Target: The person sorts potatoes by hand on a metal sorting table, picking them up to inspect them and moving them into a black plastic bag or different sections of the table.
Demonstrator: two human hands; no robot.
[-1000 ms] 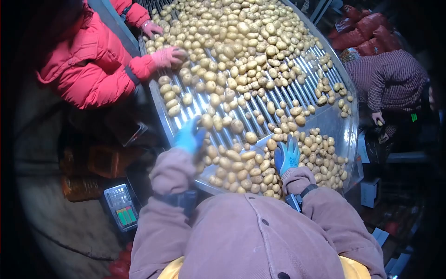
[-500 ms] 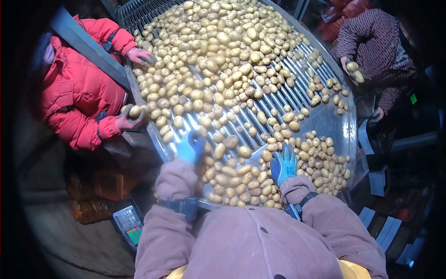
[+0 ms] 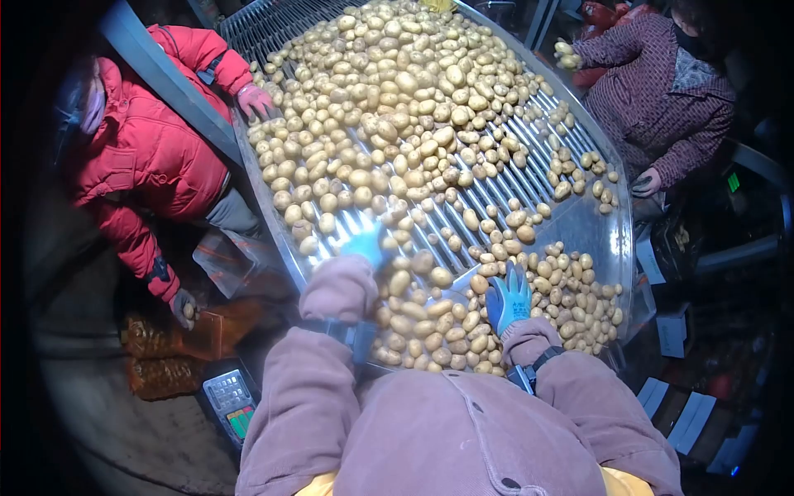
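Note:
Many potatoes (image 3: 389,107) cover a slatted metal table (image 3: 488,198) in front of me. My left hand (image 3: 362,244), in a blue glove, reaches over the slats at the table's left side among potatoes; motion smears its fingers. In a matching blue glove, my right hand (image 3: 510,299) lies spread on the near pile of potatoes (image 3: 579,298), fingers pointing away from me, gripping nothing.
A person in a red jacket (image 3: 157,165) stands at the left, one hand low, holding potatoes. Across at the right, a person in a patterned top (image 3: 653,91) holds potatoes. A keypad device (image 3: 227,397) and orange net bags (image 3: 161,376) sit lower left.
My left hand has moved right and slightly away from me; my right hand has barely shifted. The red-jacketed person's lower hand has dropped beside the table with potatoes. The other person's raised hand moved away.

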